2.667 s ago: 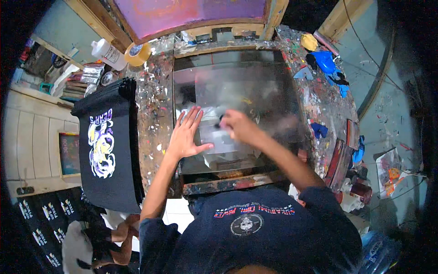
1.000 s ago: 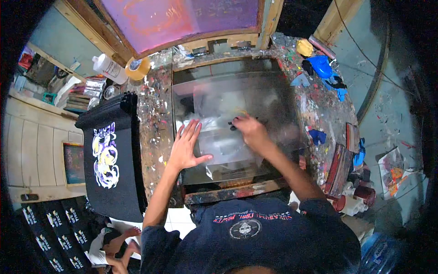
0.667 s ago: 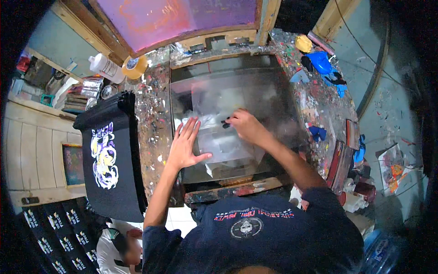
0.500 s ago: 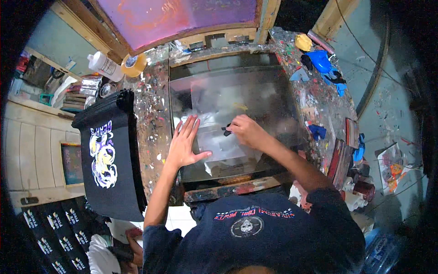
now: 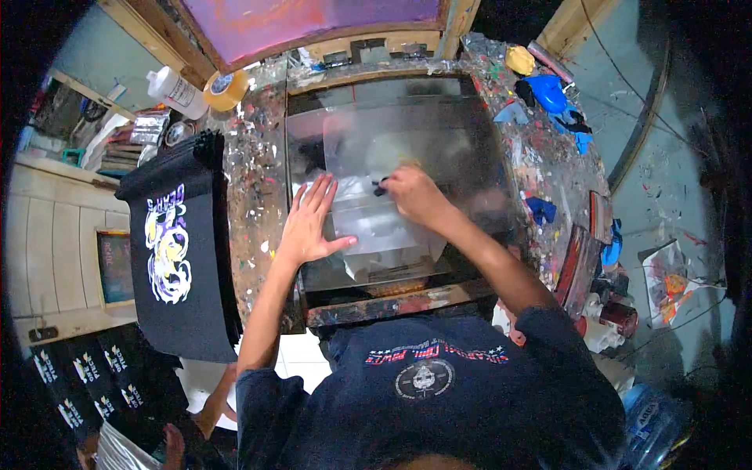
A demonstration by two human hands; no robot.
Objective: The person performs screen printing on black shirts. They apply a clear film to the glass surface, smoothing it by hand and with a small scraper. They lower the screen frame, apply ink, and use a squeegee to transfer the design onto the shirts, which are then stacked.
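Here the film, a clear sheet, lies flat on the dark glass bed of the paint-spattered table, and both hands are on it. The left hand is spread wide, palm down, fingers pointing far and a little right, pressing the sheet's left edge. The right hand sits just right of it and slightly farther away, closed around a small dark tool whose tip pokes out to the left, toward the left hand (too small to tell what kind of tool it is). So the tool lies between the two hands, its tip over the far-middle part of the sheet, and the right hand is the one that carries it; the left only pins. The sheet's long sides seem to run near to far, with its near edge close to the wooden rail at the table's near side. To the left hangs a black printed cloth; a tape roll and a white bottle stand at the far left corner, and blue rags lie far right.
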